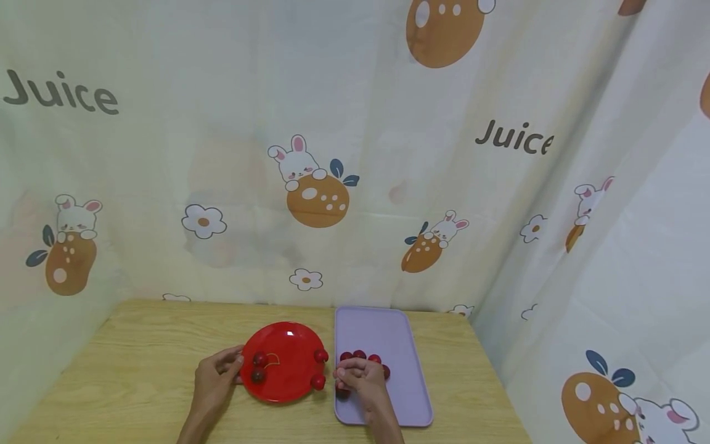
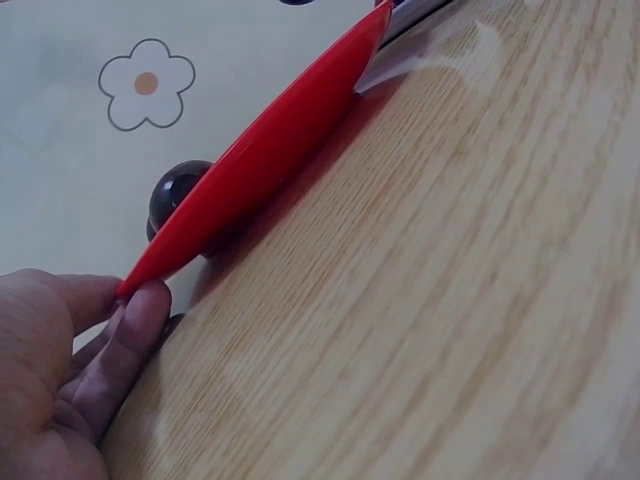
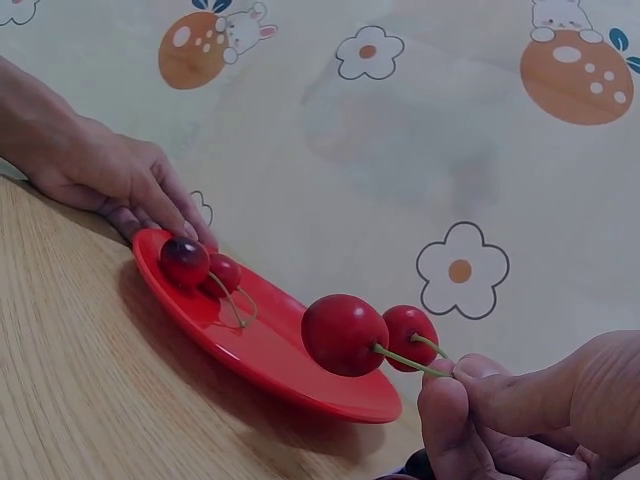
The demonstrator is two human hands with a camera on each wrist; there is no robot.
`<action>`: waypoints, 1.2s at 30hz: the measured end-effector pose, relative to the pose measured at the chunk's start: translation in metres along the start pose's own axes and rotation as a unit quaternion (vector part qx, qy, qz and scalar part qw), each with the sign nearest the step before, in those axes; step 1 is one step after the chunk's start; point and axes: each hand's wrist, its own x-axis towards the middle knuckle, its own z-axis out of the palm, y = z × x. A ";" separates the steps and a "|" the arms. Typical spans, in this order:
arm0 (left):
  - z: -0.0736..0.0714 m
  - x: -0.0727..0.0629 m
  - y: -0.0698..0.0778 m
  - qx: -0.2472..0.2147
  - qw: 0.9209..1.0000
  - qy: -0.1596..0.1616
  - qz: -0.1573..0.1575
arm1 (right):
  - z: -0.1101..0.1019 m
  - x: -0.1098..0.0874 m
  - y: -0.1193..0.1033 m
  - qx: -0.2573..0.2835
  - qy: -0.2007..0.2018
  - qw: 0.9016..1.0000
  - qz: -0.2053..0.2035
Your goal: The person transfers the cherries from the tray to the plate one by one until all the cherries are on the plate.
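Red plate, your left hand pinching its rim, your right hand pinching two cherries by their stems

Wood-grain table, red plate on it, lilac tray beside

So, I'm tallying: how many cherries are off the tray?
4: two cherries on the red plate near the left hand; two held cherries, stems pinched by the right hand. No others show.
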 end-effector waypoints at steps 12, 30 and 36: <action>0.000 0.001 -0.002 0.001 1.000 -0.002 -0.001 | 0.003 0.003 0.008 -0.003 -0.003 1.000 0.003; 0.000 0.001 0.000 -0.009 1.000 -0.003 -0.008 | 0.007 0.004 0.008 0.010 -0.018 1.000 -0.015; 0.001 0.000 0.000 0.000 1.000 -0.001 -0.007 | 0.010 0.006 0.008 -0.002 -0.007 1.000 -0.004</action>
